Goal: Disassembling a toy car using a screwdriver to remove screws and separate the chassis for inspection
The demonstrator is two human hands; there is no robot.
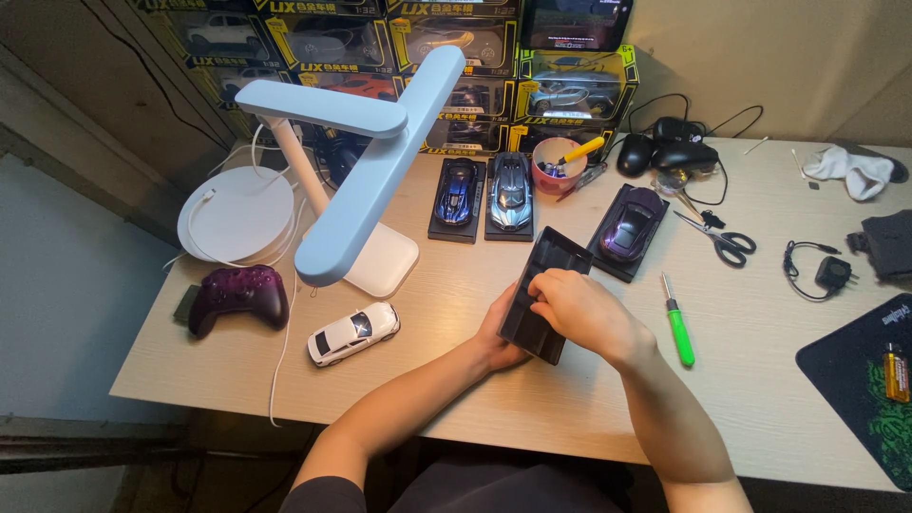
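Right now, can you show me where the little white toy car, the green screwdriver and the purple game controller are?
small white toy car [352, 333], head view, on its roof.
green-handled screwdriver [679, 335], head view, on its green handle.
dark purple game controller [238, 295], head view, on the middle of its body.

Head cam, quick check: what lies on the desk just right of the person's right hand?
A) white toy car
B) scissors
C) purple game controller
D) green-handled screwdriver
D: the green-handled screwdriver lies flat on the desk just right of the right hand, while both hands hold the black tray; the left hand grips it from beneath.
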